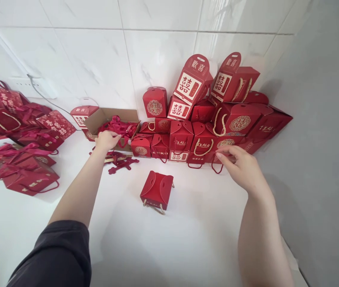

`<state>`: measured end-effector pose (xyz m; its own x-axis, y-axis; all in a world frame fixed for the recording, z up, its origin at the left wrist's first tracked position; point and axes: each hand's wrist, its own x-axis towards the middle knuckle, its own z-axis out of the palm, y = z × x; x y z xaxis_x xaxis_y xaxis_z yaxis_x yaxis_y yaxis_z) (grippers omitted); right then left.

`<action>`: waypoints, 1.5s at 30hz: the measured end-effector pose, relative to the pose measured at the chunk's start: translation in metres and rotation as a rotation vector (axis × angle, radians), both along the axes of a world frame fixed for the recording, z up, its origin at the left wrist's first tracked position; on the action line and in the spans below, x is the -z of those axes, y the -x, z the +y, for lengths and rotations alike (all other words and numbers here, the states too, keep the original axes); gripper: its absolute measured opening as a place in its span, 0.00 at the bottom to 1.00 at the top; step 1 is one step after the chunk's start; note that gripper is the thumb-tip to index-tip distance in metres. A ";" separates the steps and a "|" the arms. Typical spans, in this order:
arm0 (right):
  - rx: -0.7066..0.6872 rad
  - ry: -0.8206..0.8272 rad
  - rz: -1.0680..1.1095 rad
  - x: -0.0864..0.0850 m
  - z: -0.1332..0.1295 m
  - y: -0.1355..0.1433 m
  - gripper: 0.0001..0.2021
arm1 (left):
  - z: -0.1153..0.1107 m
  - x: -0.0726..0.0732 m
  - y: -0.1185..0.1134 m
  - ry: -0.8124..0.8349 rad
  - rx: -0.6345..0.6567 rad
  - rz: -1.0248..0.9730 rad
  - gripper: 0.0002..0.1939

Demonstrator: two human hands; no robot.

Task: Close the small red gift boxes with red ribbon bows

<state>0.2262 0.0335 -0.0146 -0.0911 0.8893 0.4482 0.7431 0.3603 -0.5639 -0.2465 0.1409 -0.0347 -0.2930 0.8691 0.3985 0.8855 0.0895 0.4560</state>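
Note:
My left hand is at the front edge of an open cardboard box full of red ribbons. Its fingers are pinched together, and whether a ribbon is between them is too small to tell. My right hand hovers before the right part of the stacked red boxes, thumb and fingers curved with a gap between them, holding nothing. Between my hands, nearer to me, one red gift box with rope handles stands on the white table, its curved top flaps folded in.
Red gift boxes are stacked against the tiled wall. More boxes with bows crowd the left side. Loose dark red strips lie before the cardboard box. A cable runs from a wall socket. A grey wall stands at right.

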 end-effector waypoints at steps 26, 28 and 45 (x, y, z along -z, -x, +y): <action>-0.592 0.270 0.668 -0.016 -0.062 0.112 0.11 | -0.178 -0.054 -0.194 -0.137 0.696 -0.726 0.10; -0.541 0.281 0.773 -0.015 -0.061 0.113 0.12 | -0.177 -0.049 -0.193 -0.024 0.713 -0.810 0.13; -0.279 0.268 1.487 -0.019 -0.021 0.052 0.03 | -0.203 -0.065 -0.183 0.762 1.302 -0.640 0.09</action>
